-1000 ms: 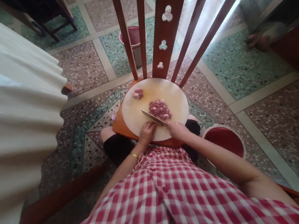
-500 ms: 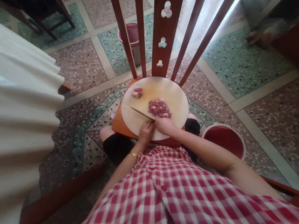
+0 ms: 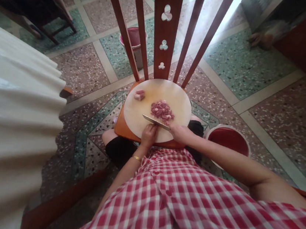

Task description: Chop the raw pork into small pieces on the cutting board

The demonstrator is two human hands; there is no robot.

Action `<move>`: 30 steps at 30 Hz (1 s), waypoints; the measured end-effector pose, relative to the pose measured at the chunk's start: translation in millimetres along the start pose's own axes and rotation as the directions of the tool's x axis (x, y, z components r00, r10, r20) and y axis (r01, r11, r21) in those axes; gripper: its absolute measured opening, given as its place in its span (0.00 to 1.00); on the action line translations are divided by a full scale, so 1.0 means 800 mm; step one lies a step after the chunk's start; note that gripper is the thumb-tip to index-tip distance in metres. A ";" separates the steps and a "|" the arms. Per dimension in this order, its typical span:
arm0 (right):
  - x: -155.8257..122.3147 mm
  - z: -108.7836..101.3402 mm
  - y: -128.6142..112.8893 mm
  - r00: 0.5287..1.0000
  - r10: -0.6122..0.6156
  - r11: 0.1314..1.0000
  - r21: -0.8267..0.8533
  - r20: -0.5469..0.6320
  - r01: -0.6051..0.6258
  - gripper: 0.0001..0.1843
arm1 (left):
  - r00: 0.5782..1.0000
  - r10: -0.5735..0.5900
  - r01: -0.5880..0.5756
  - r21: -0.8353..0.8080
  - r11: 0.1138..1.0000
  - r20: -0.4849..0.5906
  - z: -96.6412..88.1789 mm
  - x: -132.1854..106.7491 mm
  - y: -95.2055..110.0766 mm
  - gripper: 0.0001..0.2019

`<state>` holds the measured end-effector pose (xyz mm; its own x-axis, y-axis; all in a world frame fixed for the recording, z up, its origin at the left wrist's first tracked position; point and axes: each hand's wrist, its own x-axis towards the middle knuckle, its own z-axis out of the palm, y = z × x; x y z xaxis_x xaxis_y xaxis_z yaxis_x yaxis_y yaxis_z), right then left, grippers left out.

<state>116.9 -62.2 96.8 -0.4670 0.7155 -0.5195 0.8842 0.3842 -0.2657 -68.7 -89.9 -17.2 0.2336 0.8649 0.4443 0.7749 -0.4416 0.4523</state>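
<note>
Slantwise, the knife point(image 3: 154, 121) points left, slightly away, right hand point(image 3: 180, 133) gripping it, left hand point(image 3: 148, 134) curled, its hold unclear.

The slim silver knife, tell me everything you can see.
The slim silver knife, apparently metal, slants over the round white cutting board, tip left and away from the person. The bare right hand grips it, hiding the handle. Its blade runs between the heap of chopped red meat and the bare left hand; contact with them or the board is unclear.
</note>
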 end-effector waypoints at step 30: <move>0.006 0.020 -0.030 1.000 -0.005 0.998 -0.071 -0.006 0.004 0.16 | 0.999 -0.053 0.053 -0.009 0.999 -0.010 -0.012 -0.023 -0.005 0.10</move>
<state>93.3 -77.1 87.9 -0.4711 0.7172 -0.5135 0.8794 0.4273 -0.2099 -81.8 -106.3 -19.9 0.1860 0.8847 0.4274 0.7810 -0.3971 0.4820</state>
